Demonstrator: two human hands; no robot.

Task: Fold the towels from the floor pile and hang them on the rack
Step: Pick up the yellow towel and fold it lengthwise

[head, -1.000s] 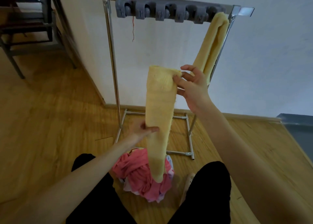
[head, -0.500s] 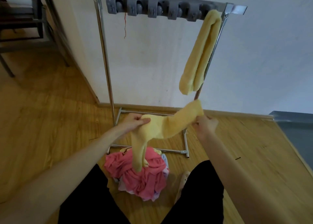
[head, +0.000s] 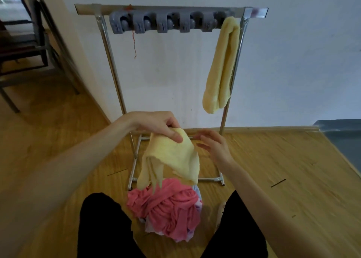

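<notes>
My left hand (head: 156,125) pinches the top of a folded yellow towel (head: 173,158), which hangs doubled over above the floor pile. My right hand (head: 214,147) hovers just right of the towel with fingers spread and relaxed, not holding it. The pile (head: 166,209) of pink and pale cloths lies on the wooden floor between my knees. Behind it stands a metal rack (head: 109,48) with a row of grey clips (head: 162,23) under its top bar. Another yellow towel (head: 221,66) hangs folded from the rack's right end.
A white wall stands right behind the rack. A dark metal chair (head: 25,48) sits at the far left. A grey-blue mat (head: 343,138) lies at the right edge. My black-trousered legs (head: 101,228) flank the pile.
The towel came down from an upright stretch and was folded in half. My right hand let go of its end; my left hand now holds it alone at the fold.
</notes>
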